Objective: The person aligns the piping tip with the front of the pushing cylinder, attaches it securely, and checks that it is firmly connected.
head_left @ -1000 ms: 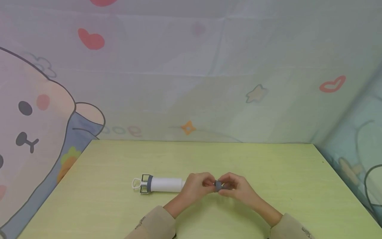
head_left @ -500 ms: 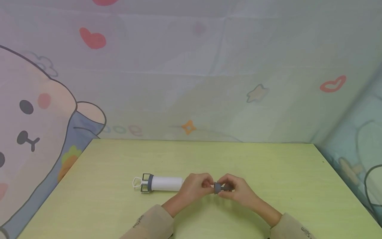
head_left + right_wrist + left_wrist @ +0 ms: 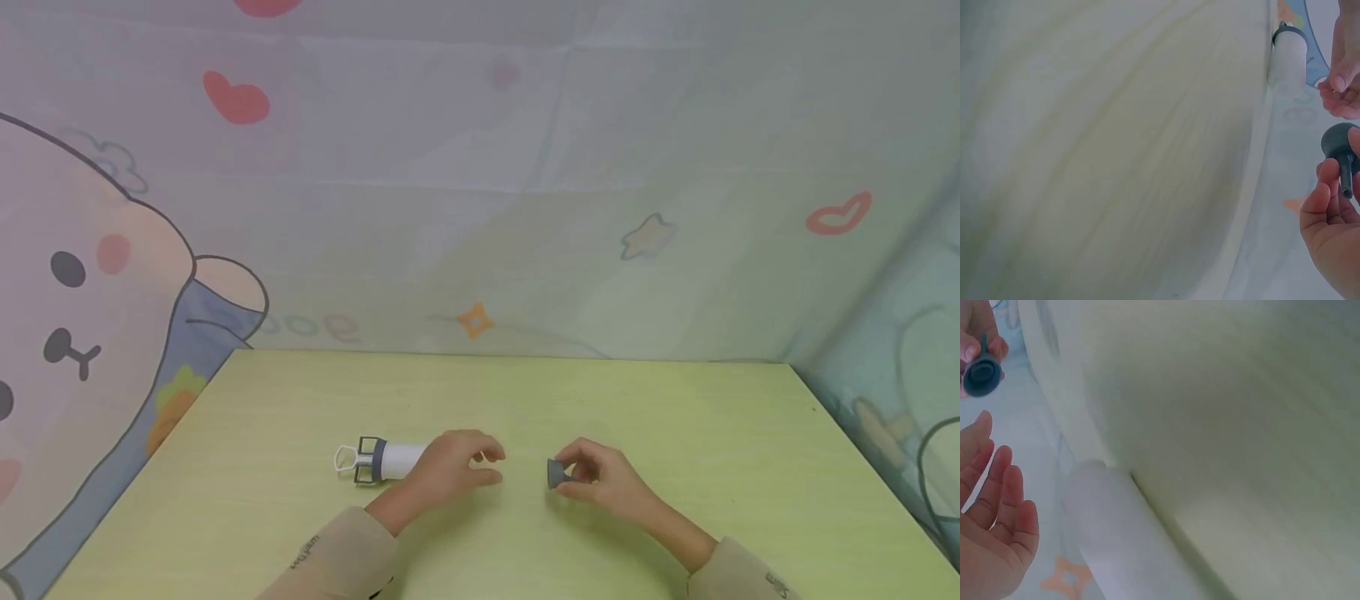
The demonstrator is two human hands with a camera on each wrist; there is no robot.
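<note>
Head view: we locate two hands over the yellow-green table (image 3: 712, 425), each extending from a beige sleeve (image 3: 330, 554) with printed lettering. At the right hand (image 3: 613, 483) we note a pinch grip: thumb and fingers bear on a dark grey funnel-shaped part (image 3: 555, 474). We find this part raised off the table, to the right of the left hand (image 3: 447, 468) and apart from it, with its wide end turned toward that hand. In the right wrist view we see its narrow stem (image 3: 1345, 178) projecting from the opposite end; in the left wrist view we look into its round mouth (image 3: 982, 375).

We record the left hand as holding nothing. Its thumb stands apart from the fingers, which are loosely bent. It covers the right end of a white cylinder (image 3: 400, 461), which lies on its side on the table; in the left wrist view the fingers are clear of it. At the cylinder's left end we identify a dark grey collar (image 3: 377, 461), with a white loop extending beyond it. Behind the table we see a printed backdrop (image 3: 420, 233) with hearts and a cartoon bear.
</note>
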